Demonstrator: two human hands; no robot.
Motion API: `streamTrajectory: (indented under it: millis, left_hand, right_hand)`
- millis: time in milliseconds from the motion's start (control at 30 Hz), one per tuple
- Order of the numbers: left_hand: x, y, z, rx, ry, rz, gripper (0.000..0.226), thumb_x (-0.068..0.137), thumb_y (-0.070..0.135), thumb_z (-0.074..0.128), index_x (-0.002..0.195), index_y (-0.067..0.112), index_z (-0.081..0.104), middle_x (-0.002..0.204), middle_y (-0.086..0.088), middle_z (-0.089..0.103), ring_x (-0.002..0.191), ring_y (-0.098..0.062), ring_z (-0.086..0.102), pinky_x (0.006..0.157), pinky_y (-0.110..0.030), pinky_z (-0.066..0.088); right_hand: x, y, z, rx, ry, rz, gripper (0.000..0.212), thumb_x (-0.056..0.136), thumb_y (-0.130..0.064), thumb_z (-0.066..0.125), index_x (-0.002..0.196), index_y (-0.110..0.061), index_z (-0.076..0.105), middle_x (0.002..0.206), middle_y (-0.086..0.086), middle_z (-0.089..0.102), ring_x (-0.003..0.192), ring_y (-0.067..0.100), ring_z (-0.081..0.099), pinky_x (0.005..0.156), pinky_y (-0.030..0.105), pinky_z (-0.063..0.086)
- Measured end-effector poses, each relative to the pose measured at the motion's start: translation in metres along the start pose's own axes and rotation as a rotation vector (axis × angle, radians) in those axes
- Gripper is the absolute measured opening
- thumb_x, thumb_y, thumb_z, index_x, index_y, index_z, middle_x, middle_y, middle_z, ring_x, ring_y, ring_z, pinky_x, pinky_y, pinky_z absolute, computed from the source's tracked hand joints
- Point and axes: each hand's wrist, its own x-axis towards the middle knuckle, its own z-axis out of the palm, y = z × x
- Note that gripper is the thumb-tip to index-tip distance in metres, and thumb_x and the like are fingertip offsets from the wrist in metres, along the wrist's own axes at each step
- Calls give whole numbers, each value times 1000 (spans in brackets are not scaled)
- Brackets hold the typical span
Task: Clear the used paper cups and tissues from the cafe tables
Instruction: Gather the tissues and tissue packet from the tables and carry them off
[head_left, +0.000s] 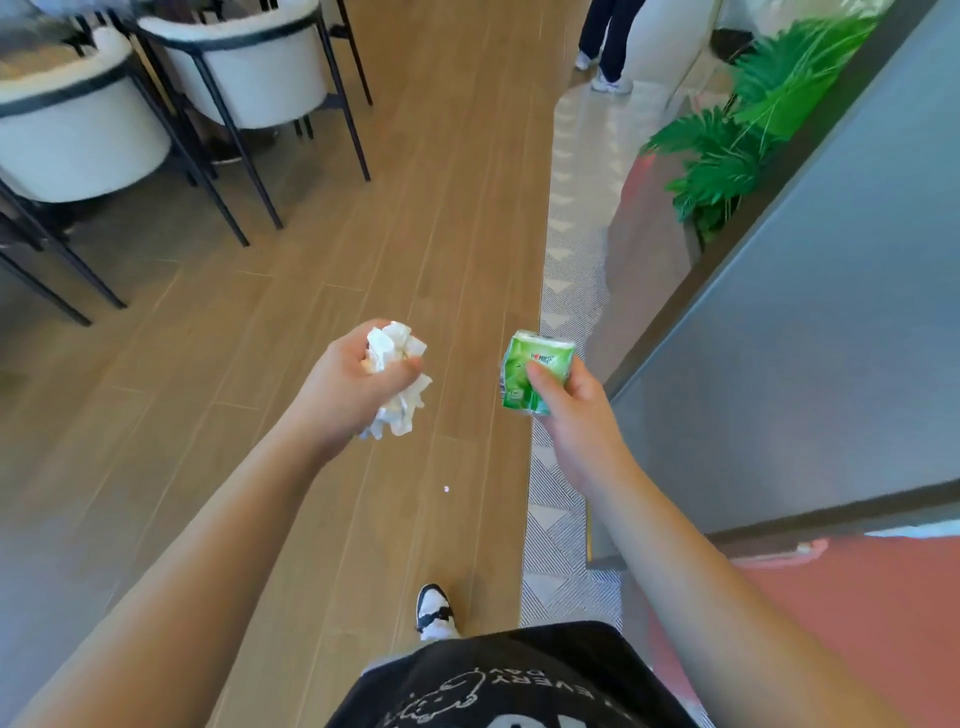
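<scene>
While both arms reach forward over the wooden floor (260, 364), each hand carries something. The left hand (358, 387) is closed into a fist around a wad of crumpled white tissues (397, 374); its fingers are curled tightly round the paper, and loose ends of tissue stick out above and below the fist. The right hand (569, 410) holds a small green tissue packet (535, 376) upright, the thumb pressed on the printed front face and the other fingers wrapped behind it, out of sight. The two hands are near each other but apart, with bare floor planks showing between them.

Neither the tissues nor the packet rests on any surface; both are held in the air above the floor, close to where the wood planks meet a strip of grey patterned tile (563, 291) that runs along the right. Beyond that strip stands a grey counter (831, 322) with a dark edge, and a green leafy plant (737, 145) sits past its far end. At the far left, white upholstered chairs (244, 67) on thin black legs stand in a group on the floor. Another person's dark trouser legs and white shoes (608, 57) show at the far end of the aisle. Below, the wearer's black printed shirt (509, 686) and one black-and-white shoe (435, 613) are visible.
</scene>
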Motion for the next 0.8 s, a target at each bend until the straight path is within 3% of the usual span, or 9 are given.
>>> streamTrajectory:
  millis: [300, 600, 733, 800]
  left_hand:
    - [134, 14, -27, -12, -42, -9, 14, 99, 24, 65, 91, 36, 65, 81, -1, 79, 44, -12, 56, 38, -24, 38]
    - [309, 38, -51, 71, 22, -21, 11, 98, 28, 66, 92, 36, 65, 77, 4, 78, 48, -9, 60, 38, -22, 41]
    - [382, 61, -53, 72, 20, -54, 10, 98, 23, 67, 94, 32, 66, 74, 3, 76, 45, -7, 59, 37, -21, 39]
    - [415, 70, -55, 59, 63, -52, 9, 97, 18, 65, 95, 27, 64, 73, 2, 77, 42, -12, 56, 37, -21, 37]
  right_hand:
    - [132, -16, 20, 12, 18, 19, 20, 102, -17, 58, 121, -20, 65, 112, 1, 76, 106, 19, 71, 95, 37, 54]
    - [312, -37, 34, 40, -16, 20, 18, 101, -14, 59, 118, -18, 66, 109, 3, 74, 105, 23, 69, 102, 50, 51]
    - [393, -64, 43, -77, -99, -7, 16, 99, -22, 62, 113, -28, 65, 103, -10, 77, 99, 8, 71, 82, 25, 55]
    - [433, -76, 47, -111, -99, 0, 15, 100, -19, 61, 110, -30, 65, 99, -14, 77, 96, 6, 71, 80, 23, 54]
